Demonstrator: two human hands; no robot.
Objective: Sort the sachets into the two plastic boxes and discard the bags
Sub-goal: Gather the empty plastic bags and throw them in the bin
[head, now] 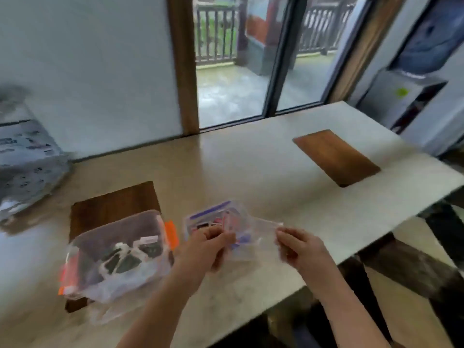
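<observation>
A clear plastic box with orange clips (pixel 120 249) stands on a dark wooden board at the left and holds dark sachets and a crumpled clear bag. A second clear box with purple clips (pixel 216 219) sits just behind my hands, with red and dark sachets inside. My left hand (pixel 211 247) and my right hand (pixel 298 244) each pinch an end of a thin clear plastic bag (pixel 261 234), stretched between them above the table in front of the purple box. The picture is blurred, so the bag's contents cannot be told.
The pale table (pixel 251 159) carries a second wooden board (pixel 336 156) at the far right. A grey printed package (pixel 27 167) lies at the left edge. A window and a wall stand behind the table; its right edge drops off near my right hand.
</observation>
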